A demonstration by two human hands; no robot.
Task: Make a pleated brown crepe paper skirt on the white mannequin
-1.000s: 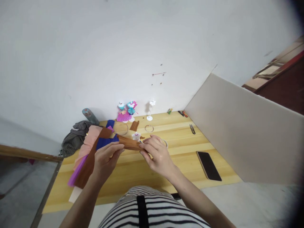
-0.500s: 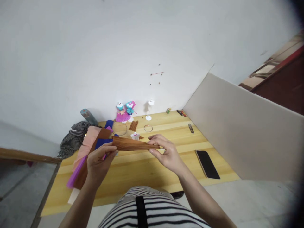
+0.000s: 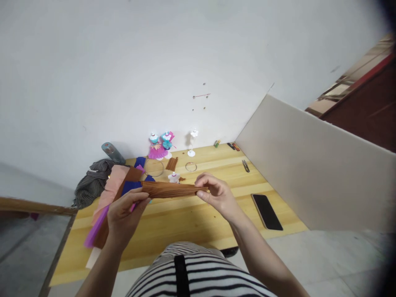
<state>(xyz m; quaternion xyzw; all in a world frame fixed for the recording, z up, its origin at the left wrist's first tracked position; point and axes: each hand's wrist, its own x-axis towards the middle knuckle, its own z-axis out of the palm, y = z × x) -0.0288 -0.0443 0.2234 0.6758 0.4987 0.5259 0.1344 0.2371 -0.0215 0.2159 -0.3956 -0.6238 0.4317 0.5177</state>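
Observation:
I hold a pleated strip of brown crepe paper (image 3: 171,189) level above a wooden table (image 3: 185,222). My left hand (image 3: 125,216) pinches its left end, fingers closed. My right hand (image 3: 216,196) pinches its right end between thumb and fingers. Just behind the strip stands a small white doll torso (image 3: 174,177).
Sheets of pink, purple, brown and blue paper (image 3: 111,198) lie at the left, beside striped cloth (image 3: 91,183). Small dressed doll figures (image 3: 161,145), a white stand (image 3: 192,142), wire rings (image 3: 191,166), snips (image 3: 245,166) and a black phone (image 3: 266,211) are on the table. A grey panel (image 3: 312,165) walls the right.
My hands have moved apart and the folded brown strip has been drawn out longer between them. My left hand has dropped slightly toward me.

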